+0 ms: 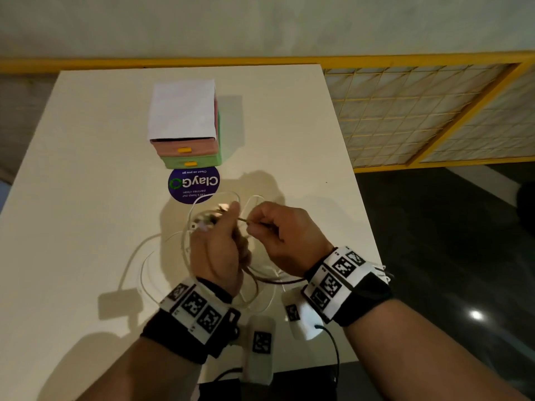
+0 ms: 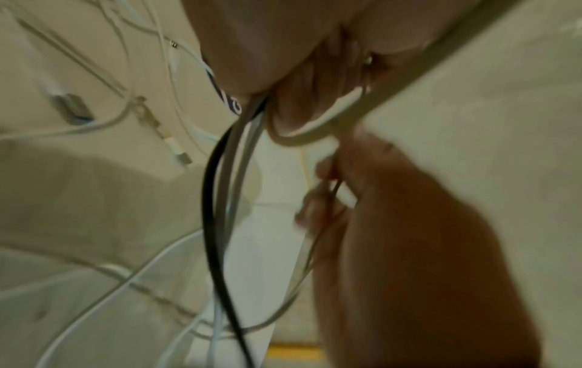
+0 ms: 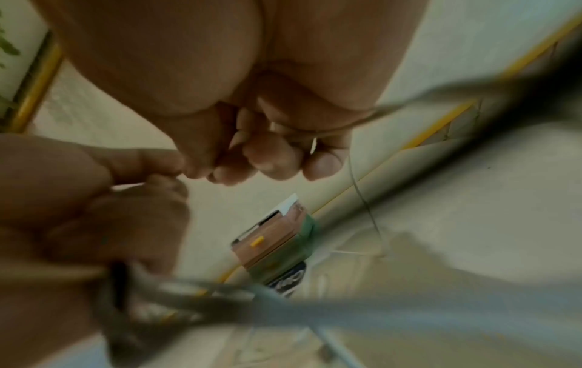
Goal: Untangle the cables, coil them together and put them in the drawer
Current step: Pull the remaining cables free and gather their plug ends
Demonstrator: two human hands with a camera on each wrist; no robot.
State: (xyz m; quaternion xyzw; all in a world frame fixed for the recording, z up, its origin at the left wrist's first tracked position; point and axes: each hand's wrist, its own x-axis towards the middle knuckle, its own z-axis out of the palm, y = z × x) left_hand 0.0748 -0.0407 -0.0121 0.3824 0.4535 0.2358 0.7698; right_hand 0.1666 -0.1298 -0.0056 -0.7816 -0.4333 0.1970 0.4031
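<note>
Several white cables and one dark cable (image 1: pixel 162 256) lie in loose loops on the white table (image 1: pixel 86 169). My left hand (image 1: pixel 220 241) grips a bunch of these cables (image 2: pixel 226 174) above the table. My right hand (image 1: pixel 278 227) pinches one thin cable strand (image 1: pixel 246 219) stretched between the two hands. In the left wrist view, loose plug ends (image 2: pixel 179 154) lie on the table. A small drawer unit (image 1: pixel 188 128) with a pink drawer and a green drawer, both closed, stands further back.
A round purple sticker (image 1: pixel 194 183) lies in front of the drawer unit. A white plug block (image 1: pixel 121 302) lies at the left end of a cable. The table's right edge (image 1: pixel 356 175) drops to a dark floor. A yellow grid railing (image 1: pixel 434 111) runs at the right.
</note>
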